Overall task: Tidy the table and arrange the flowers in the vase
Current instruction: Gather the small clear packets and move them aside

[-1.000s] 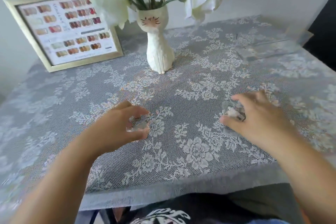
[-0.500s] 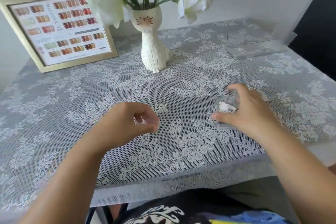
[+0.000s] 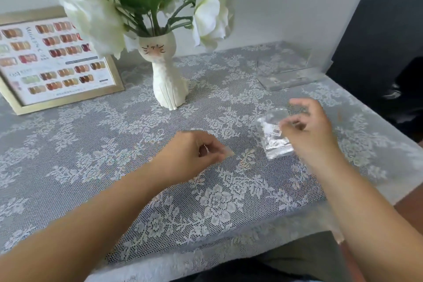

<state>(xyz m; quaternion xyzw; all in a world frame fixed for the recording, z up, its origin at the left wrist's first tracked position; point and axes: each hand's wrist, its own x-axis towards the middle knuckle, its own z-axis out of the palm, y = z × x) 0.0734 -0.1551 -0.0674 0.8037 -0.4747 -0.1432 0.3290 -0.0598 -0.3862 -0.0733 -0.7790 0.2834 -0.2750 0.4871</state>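
A white cat-shaped vase [image 3: 168,80] stands at the back of the lace-covered table [image 3: 96,144] and holds white flowers [image 3: 91,11] with green leaves. My left hand [image 3: 194,153] rests mid-table, its thumb and fingers pinched on a small clear piece. To the right, my right hand [image 3: 309,130] is just above the cloth. Its thumb and curled fingers pinch the right edge of a clear plastic packet [image 3: 272,139] with a white label, while the index finger sticks up.
A gold-framed nail colour chart [image 3: 52,62] leans on the wall at the back left. A clear acrylic stand [image 3: 288,75] sits at the back right. The table's front edge is close to my body, and a dark area lies beyond the right edge.
The view has tilted up. My right hand has raised the packet so more of it shows. My left hand has closed tighter on the small clear piece.
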